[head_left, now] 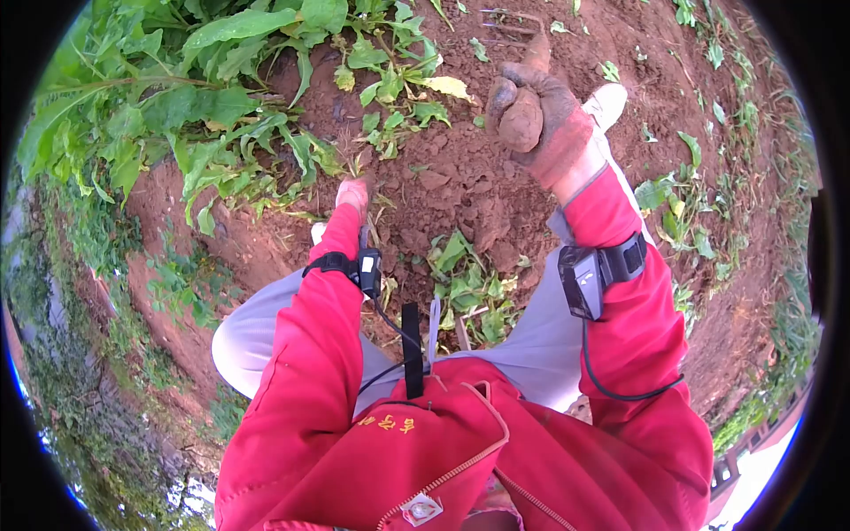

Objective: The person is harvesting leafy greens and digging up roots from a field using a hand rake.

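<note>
My right hand [558, 119], in a soil-caked glove, is wrapped round the handle of a small hand rake [537, 55]. The rounded, muddy butt of the handle points back toward me, and the tines lie over the soil at the top. Lower and to the left, my left hand [351, 194] is down at the edge of the leafy plants [310, 150]. Its fingers look drawn together beside a dry, root-like tuft [356, 163]; what they hold is too small to make out. Loose broken soil [456, 190] lies between the two hands.
Big green leaves [239, 31] crowd the upper left. Pulled, wilting leaves [465, 274] lie between my legs. My shoe [606, 106] stands just beyond the right wrist. Strapped devices [584, 279] with cables sit on both forearms. Weeds [673, 203] grow on the right.
</note>
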{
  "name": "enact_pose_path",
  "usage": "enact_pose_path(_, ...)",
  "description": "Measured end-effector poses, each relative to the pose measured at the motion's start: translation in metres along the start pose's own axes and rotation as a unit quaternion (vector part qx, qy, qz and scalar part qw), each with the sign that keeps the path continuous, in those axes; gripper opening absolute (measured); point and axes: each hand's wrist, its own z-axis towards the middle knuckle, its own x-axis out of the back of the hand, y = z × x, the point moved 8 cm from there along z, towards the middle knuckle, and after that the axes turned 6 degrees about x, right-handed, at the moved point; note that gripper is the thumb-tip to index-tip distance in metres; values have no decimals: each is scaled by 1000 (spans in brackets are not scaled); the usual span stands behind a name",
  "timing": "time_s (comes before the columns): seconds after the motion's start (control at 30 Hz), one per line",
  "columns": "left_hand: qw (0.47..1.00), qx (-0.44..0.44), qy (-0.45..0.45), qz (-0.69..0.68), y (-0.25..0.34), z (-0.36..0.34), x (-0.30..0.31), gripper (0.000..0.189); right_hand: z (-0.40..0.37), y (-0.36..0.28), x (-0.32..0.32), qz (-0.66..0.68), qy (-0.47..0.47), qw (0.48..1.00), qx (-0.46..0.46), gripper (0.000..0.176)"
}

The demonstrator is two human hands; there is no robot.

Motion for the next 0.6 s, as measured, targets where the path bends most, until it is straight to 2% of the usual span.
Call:
enact_pose_path(0.1,978,122,167,-10,24,117,-80,33,0,0,3,0,4,1000,-19,15)
enact_pose_path(0.17,968,103,223,-43,27,104,-49,31,-1,0,2,-5,-2,1000,-24,14)
enact_pose_path(0.27,945,70,306,-92,25,54,37,29,-4,-2,-1,-29,-11,999,-13,13)
enact_pose_path(0.37,992,21,117,-52,27,29,80,40,-4,-3,-1,-50,-2,999,-11,13)
enact_pose_path(0.4,966,18,96,-240,31,65,46,39,-5,-2,-3,-53,-6,999,-11,13)
enact_pose_path(0.43,904,16,79,-420,36,100,12,37,-5,-2,-5,-57,-10,998,-10,13)
enact_pose_path(0.53,974,51,104,-196,16,43,51,37,-3,0,-3,-26,-12,999,-35,12)
enact_pose_path(0.6,989,82,116,-41,3,15,64,37,-4,0,-5,-13,-4,999,-29,10)
